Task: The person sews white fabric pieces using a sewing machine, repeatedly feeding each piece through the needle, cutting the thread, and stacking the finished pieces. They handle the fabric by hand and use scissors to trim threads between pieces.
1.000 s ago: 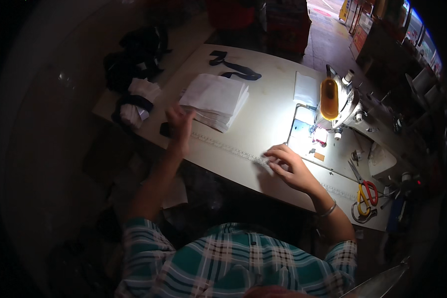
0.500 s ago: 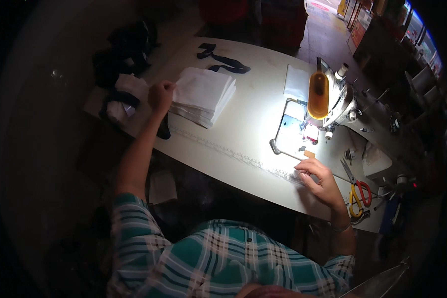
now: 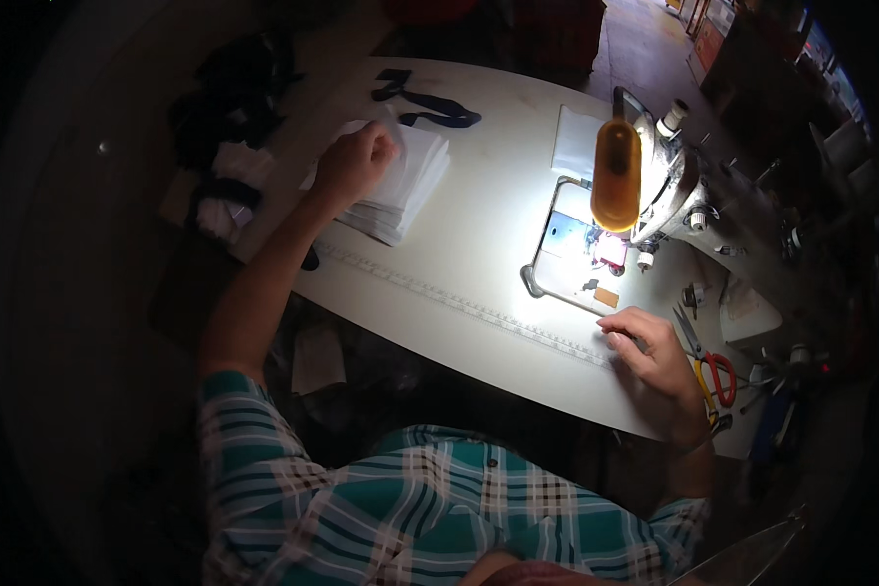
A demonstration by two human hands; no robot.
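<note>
At the left of the table lies a stack of folded white cloth pieces [image 3: 415, 176]. My left hand [image 3: 359, 161] is over the stack with its fingers closed, and a sheet of white cloth rises at its fingertips. My right hand [image 3: 648, 350] rests at the right near the table's front, fingers loosely curved and apart, holding nothing that shows. Beside its fingertips ends a clear ruler [image 3: 459, 308] lying along the front edge. A sewing machine [image 3: 669, 200] stands beyond that hand, its lamp lighting the needle area.
Scissors [image 3: 721, 379] with red and yellow handles lie right of my right hand. Dark strips [image 3: 444, 109] lie behind the stack. A rounded metal frame [image 3: 547, 234] sits beside the machine. Dark and white fabric bundles [image 3: 230, 190] are heaped at the table's left end.
My left hand has moved right and away from me, from the stack's left edge to over its top, drawing up cloth. My right hand has shifted slightly right.
</note>
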